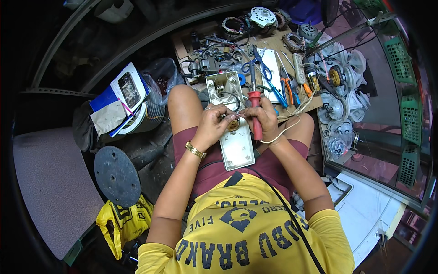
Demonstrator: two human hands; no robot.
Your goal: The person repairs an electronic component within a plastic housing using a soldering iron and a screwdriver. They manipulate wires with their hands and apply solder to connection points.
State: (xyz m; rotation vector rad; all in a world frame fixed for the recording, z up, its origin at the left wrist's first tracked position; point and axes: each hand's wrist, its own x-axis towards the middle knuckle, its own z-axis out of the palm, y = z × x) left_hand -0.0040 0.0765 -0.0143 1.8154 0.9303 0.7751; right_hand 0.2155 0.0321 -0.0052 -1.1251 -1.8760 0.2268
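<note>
My right hand (263,117) is closed round the red handle of a soldering iron (257,128), whose metal shaft points away from me. Its thumb and fingertips also reach toward my left hand (213,123), which is closed in a pinch. What lies between the meeting fingertips is too small to make out. Beneath them, on my lap, is a long white plastic housing (237,153). A round coppery part (233,124) shows beside my left fingertips. Just beyond sits the housing's box-like end (223,86), with a dark wire (235,97) looping out toward my fingers.
Blue-handled scissors (258,64), orange-handled pliers (287,86) and a white panel (270,68) lie on the wooden board ahead. Motor windings (233,26) sit at the back. White plastic parts (335,107) pile up at right. A bucket (148,114) bearing papers stands left, near a round black plate (117,176).
</note>
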